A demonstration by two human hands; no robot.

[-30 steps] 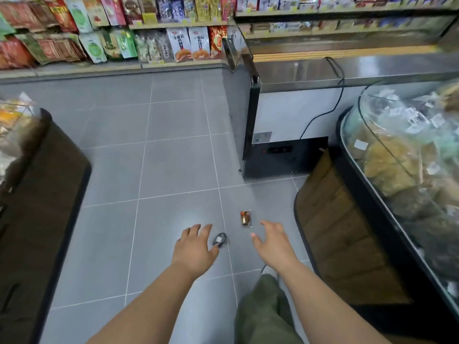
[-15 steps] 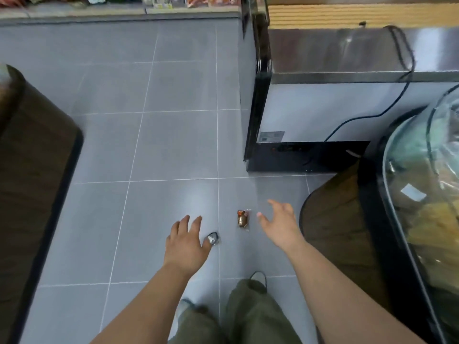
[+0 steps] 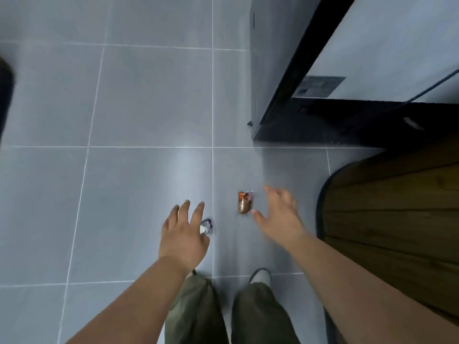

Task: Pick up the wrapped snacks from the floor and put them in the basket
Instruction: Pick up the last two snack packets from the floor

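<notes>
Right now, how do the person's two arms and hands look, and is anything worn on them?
Both forearms are bare up to the frame's edge: no sleeves, gloves, watch or rings show on the left hand or the right hand, which is blurred. Below them are olive-green trousers.

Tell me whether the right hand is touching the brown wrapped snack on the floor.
Cannot tell. In the head view the right hand is motion-blurred, its thumb tip right at the brown wrapped snack; neither contact nor gap shows plainly.
</notes>
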